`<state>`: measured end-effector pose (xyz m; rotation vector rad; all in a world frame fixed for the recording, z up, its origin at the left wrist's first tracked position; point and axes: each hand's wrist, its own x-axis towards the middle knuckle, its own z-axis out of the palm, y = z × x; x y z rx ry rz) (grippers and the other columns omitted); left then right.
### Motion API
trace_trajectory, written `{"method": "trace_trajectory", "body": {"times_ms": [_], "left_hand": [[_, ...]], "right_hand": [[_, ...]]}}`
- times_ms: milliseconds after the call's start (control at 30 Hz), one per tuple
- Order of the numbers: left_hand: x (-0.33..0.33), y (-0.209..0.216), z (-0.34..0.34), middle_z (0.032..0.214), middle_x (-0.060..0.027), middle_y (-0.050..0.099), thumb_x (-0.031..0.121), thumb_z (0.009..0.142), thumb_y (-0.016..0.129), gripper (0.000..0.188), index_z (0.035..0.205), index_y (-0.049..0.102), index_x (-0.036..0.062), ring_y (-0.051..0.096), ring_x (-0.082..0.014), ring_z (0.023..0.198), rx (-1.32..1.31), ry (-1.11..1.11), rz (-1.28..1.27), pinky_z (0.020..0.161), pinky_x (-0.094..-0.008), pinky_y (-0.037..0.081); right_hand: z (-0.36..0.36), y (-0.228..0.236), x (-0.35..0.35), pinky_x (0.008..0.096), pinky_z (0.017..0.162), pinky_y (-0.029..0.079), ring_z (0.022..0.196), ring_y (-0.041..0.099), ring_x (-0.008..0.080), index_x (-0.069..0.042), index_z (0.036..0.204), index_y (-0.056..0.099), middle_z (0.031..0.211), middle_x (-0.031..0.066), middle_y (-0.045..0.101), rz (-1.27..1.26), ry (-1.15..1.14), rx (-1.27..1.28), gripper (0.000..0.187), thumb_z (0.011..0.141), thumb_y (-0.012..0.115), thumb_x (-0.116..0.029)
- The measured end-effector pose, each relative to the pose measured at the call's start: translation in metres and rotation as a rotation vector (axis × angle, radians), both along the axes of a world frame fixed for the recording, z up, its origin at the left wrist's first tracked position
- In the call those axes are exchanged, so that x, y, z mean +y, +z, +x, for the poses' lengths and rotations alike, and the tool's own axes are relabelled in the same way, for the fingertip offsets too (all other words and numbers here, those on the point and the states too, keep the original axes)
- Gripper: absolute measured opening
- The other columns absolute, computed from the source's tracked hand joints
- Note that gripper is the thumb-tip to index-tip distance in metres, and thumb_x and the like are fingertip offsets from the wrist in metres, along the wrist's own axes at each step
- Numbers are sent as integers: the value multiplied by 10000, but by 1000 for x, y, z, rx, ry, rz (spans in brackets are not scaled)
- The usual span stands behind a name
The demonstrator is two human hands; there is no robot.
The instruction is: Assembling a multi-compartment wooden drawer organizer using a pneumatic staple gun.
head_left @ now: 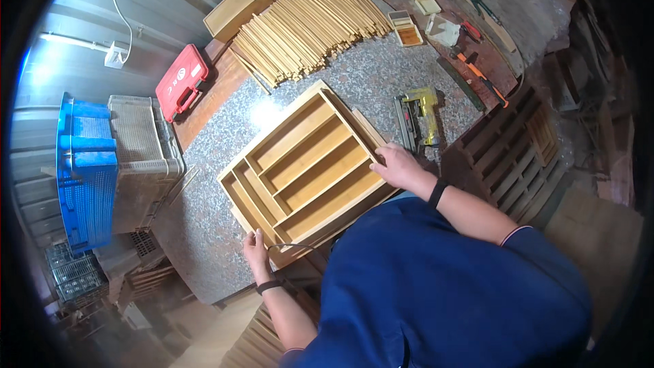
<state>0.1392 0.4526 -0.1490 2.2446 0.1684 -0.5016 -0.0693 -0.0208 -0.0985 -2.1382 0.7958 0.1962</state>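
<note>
A wooden drawer organizer (313, 157) with several long compartments lies at a slant on the speckled grey tabletop (204, 245), close against my body. My right hand (402, 169) grips its right side, fingers bent over the rim. At the near left corner, my left hand (257, 253) holds the organizer between thumb and fingers. A thin dark hose or cord (289, 246) runs beside that corner. Just beyond my right hand lies a yellow-and-black nail gun (421, 119), touched by neither hand. The organizer's compartments hold nothing.
Many thin wooden strips (310, 24) are piled at the back. A red case (182, 82), a blue basket (87, 170) and a beige crate (143, 129) stand left. Far right lie an orange-handled tool (480, 75) and a small wooden box (407, 29). Slatted pallets (511, 153) stand beyond the table's right edge.
</note>
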Motion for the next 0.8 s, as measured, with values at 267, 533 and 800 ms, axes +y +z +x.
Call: {"method": "trace_trajectory", "body": {"times_ms": [267, 533, 800], "left_hand": [[-1, -11, 3, 1020, -126, 783, 182, 1022, 720, 329, 1215, 719, -84, 685, -131, 898, -82, -37, -4, 797, -313, 546], [-11, 0, 1, 955, -128, 789, 149, 1021, 697, 257, 1120, 747, -82, 684, -142, 839, -90, -69, -6, 762, -333, 548], [-16, -22, -8, 769, -34, 689, 137, 1031, 692, 205, 914, 726, -28, 559, -109, 681, -16, 176, -209, 615, -316, 458]], "right_hand": [[-5, -30, 32, 541, 935, 510, 1053, 620, 460, 22, 1050, 639, 1090, 242, 608, -231, -47, -267, 182, 909, 670, -89], [8, -8, 25, 518, 955, 516, 1081, 621, 441, 15, 1208, 641, 1137, 224, 600, -258, -23, -232, 349, 863, 639, -32], [82, 144, 19, 495, 992, 521, 1112, 623, 430, 3, 1177, 674, 1163, 239, 623, -195, 10, -396, 398, 808, 718, -139]]}}
